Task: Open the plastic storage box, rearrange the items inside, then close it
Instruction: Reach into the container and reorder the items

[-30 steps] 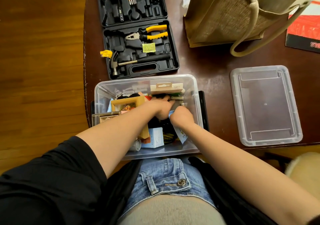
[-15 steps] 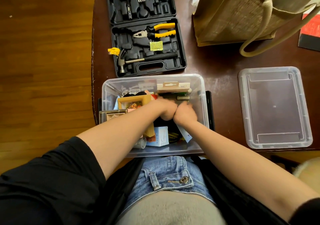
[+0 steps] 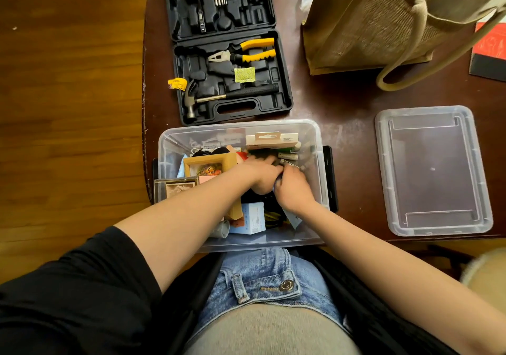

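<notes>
Head view, going left to right: clear storage box sits open at the table's near edge, stuffed with small boxes, labels too blurry to read. Left hand is down in the clutter, can't tell what it grips. Right hand touches it, fingers curled round something small. Open black tool case with hammer sits behind. Lid lies well off right, burlap bag behind it.

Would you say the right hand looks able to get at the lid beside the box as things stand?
Probably yes: the lid lies bare on the table to the right of the storage box, nothing on it, though the right hand is busy among the items inside.
</notes>
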Motion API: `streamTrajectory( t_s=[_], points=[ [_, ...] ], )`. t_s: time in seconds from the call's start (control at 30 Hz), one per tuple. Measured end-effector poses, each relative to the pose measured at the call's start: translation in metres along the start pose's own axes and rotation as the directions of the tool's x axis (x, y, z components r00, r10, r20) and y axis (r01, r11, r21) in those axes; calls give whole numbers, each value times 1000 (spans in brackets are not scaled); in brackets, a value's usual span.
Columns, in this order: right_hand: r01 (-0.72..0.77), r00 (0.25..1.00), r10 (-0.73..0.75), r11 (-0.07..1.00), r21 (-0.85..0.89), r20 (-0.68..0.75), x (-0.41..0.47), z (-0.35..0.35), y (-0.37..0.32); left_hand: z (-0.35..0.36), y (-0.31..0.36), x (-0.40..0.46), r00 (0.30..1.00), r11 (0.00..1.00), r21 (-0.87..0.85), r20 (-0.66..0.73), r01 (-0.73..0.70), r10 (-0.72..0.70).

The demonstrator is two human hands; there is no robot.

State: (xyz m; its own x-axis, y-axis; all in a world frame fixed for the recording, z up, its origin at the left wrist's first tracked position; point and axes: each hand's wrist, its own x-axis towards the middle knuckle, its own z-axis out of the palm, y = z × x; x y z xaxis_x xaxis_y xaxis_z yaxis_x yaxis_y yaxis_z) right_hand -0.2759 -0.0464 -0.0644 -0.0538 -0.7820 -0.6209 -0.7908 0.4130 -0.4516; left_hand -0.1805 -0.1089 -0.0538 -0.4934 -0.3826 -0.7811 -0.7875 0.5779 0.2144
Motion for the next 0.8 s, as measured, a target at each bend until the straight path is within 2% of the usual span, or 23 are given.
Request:
streamTrajectory(
  t_s=[0.27,0.5,0.8],
  points=[
    [-69,998,69,997,33,-3,-5,-1,-2,-1,1,2,999,997,-72,24,39,-38],
    [-130,991,124,977,169,45,7,-6,-3,1,2,5,999,991,-126,-15,34,-36],
    [-108,993,98,975,193,60,5,-5,0,7,1,5,998,995,-100,-60,-6,0]
  ],
)
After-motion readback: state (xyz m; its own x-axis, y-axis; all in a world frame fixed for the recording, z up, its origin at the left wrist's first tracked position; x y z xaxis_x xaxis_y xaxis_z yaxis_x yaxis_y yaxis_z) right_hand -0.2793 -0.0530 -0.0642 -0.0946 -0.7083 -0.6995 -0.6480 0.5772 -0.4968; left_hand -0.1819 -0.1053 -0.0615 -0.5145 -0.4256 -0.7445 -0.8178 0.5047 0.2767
